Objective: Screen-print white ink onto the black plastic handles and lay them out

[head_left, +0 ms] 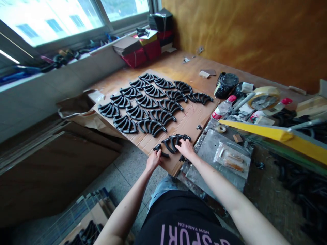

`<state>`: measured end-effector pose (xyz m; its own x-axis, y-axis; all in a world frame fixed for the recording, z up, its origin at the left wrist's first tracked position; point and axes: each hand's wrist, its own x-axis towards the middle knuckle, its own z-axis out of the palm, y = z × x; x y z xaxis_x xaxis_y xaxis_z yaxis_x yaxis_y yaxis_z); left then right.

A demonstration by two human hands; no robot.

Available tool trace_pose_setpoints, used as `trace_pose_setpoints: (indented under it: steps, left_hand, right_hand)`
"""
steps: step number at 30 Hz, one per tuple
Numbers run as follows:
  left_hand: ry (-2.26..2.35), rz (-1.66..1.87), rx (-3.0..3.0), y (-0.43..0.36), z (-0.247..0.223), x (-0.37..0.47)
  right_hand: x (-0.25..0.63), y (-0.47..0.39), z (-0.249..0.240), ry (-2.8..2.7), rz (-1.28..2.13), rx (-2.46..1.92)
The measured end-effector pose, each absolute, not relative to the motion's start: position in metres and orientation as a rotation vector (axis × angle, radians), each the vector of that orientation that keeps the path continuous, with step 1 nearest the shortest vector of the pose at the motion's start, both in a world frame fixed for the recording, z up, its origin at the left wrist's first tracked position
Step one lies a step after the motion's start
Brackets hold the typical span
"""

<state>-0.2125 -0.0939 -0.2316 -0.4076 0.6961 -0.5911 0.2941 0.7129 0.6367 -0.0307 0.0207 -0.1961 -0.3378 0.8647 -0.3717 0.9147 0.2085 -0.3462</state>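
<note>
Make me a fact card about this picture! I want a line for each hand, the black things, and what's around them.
Left hand: holding one end of a curved black piece
Right hand: fingers on a small fan of black pieces
Bigger group: many more black fans, laid in rows
Underneath: brown cardboard
Beside the cardboard: a bottle with a red cap and a small tape roll
Behind: a window

Glossy, seemingly plastic curved pieces and matt, creased cardboard sheet
</note>
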Motion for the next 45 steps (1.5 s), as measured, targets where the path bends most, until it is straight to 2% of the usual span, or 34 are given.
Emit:
trace_pose_setpoints:
  steps: [7,11,19,29,34,37,45]
  left_hand:
    - [1.998,0.477,0.777,-0.086,-0.231,-0.210]
    - [1.942,0.496,0.752,-0.085,-0.228,-0.210]
    - [1.857,0.533,0.684,-0.077,-0.235,-0.209]
    - [1.792,0.566,0.642,-0.078,-0.240,-0.212]
    - [1.762,0.573,0.626,-0.078,-0.242,-0.213]
    - [1.752,0.578,0.626,-0.078,-0.241,-0.213]
    - [1.760,0.594,0.642,-0.079,-0.239,-0.211]
  right_hand:
    - [-0.025,0.040,-0.203,2.303,-0.740,1.851]
    - [-0.018,0.044,-0.200,2.313,-0.693,1.773]
    - [-0.022,0.043,-0.207,2.448,-0.864,1.608]
    - [-0.012,0.037,-0.201,2.457,-0.823,1.435]
    - [-0.020,0.023,-0.181,2.565,-0.581,1.484]
    - [-0.040,0.008,-0.174,2.622,-0.589,1.440]
    - [-0.084,-0.015,-0.197,2.471,-0.493,1.520]
